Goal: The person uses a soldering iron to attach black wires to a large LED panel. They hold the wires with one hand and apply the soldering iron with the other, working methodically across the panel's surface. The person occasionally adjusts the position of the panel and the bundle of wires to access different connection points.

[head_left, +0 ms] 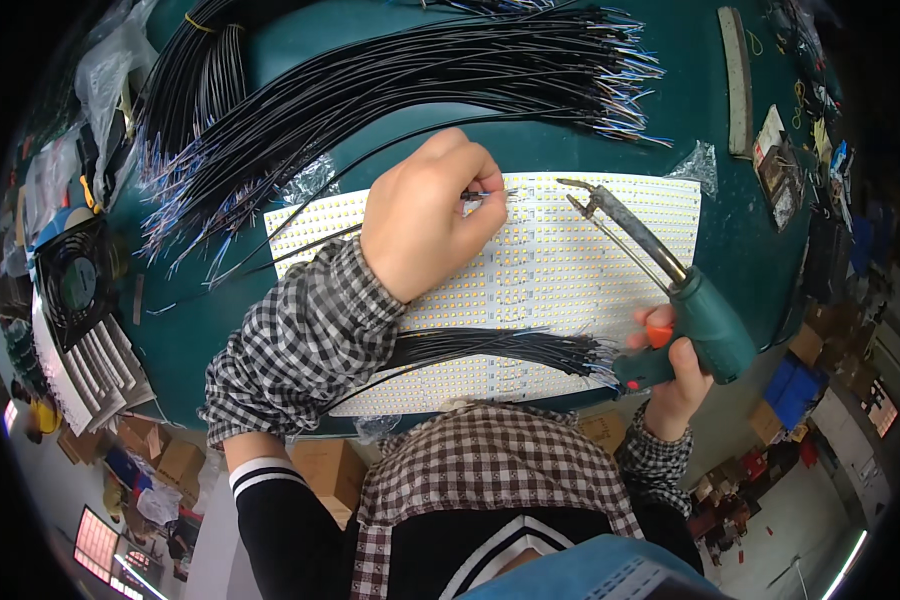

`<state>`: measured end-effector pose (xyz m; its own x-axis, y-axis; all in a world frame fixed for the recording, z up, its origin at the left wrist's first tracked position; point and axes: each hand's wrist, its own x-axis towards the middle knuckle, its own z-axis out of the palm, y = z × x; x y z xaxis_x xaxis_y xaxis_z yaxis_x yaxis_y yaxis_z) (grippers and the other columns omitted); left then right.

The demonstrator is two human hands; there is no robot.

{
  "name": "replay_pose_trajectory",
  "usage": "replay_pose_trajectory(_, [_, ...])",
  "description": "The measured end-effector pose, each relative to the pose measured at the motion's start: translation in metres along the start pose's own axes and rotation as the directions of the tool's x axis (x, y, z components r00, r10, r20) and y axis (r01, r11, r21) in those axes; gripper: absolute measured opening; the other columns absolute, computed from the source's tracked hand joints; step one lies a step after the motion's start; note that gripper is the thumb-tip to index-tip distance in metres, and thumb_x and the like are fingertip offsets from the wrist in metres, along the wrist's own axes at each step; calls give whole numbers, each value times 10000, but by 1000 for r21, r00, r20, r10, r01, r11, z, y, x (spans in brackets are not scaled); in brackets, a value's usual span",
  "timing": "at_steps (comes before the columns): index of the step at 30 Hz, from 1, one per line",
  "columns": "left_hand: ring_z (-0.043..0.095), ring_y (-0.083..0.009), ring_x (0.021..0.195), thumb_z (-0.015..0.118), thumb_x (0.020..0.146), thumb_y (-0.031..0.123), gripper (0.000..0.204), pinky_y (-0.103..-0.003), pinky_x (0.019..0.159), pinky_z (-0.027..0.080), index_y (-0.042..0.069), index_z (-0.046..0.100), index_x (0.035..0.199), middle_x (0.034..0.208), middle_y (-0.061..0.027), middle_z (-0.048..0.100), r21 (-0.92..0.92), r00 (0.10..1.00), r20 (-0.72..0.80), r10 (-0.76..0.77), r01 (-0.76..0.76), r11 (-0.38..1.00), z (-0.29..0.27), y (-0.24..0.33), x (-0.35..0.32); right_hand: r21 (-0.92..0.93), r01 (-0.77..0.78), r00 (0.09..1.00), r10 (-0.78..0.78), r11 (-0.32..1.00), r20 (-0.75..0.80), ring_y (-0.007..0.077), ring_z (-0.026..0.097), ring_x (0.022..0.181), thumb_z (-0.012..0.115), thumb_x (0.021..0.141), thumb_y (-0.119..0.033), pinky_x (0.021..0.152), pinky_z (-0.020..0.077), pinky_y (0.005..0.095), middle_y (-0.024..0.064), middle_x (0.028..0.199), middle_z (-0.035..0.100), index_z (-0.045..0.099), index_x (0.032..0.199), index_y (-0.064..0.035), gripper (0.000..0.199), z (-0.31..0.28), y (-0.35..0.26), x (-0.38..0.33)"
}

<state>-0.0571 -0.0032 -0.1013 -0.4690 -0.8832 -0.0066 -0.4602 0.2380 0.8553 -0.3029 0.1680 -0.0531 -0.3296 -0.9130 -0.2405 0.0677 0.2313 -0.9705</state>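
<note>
My left hand [422, 222] pinches the end of a thin black cable [315, 243] between thumb and forefinger. Bare wire tips point right from the pinch, over the upper middle of a white LED panel [635, 250] dotted with rows of small yellowish lights. In my right hand [682, 388] is a green soldering gun [712, 325] with an orange trigger. Its two-pronged metal tip hangs above the panel, right of the wire tips and apart from them. A smaller bunch of black cables [470, 346] lies across the panel's near part.
A large bundle of black cables [400, 85] with stripped coloured ends spreads over the green table [350, 160] behind the panel. A black fan [78, 282] stands at the left. Clear plastic scraps [697, 165] and a long pale strip [736, 80] lie at the right.
</note>
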Motion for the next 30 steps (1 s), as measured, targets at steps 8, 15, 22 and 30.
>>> replay_pose_trajectory(8, [596,-220,701,701,801,59,65,-321,611,506,21,659,833,808,-88,584,-83,994,97,-48,57,995,-9,1,1,-21,-30,999,29,999,-16,317,684,925,626,926,-269,634,628,345,169,988,648,552,1247,86,485,4,-1,-4])
replay_pose_trajectory(15, [579,-131,703,701,805,38,71,-254,595,471,4,651,843,800,-56,569,13,994,106,-31,29,999,-6,3,3,-14,-39,999,39,999,23,320,683,926,639,925,-263,641,629,347,177,990,648,556,1237,92,480,2,0,-4])
replay_pose_trajectory(22, [605,-170,682,688,780,30,61,-280,565,467,19,639,814,769,-66,571,42,998,56,0,-2,999,-1,4,4,-53,-42,998,44,998,45,314,683,903,676,905,-238,649,621,350,177,975,652,567,1206,106,471,3,1,-8])
replay_pose_trajectory(30, [608,-192,669,684,776,30,66,-295,554,471,20,622,797,760,-72,573,85,999,28,22,-24,996,1,3,3,-34,-88,995,89,996,34,237,685,846,745,851,-120,747,584,352,155,966,692,644,1101,69,330,7,-4,-11])
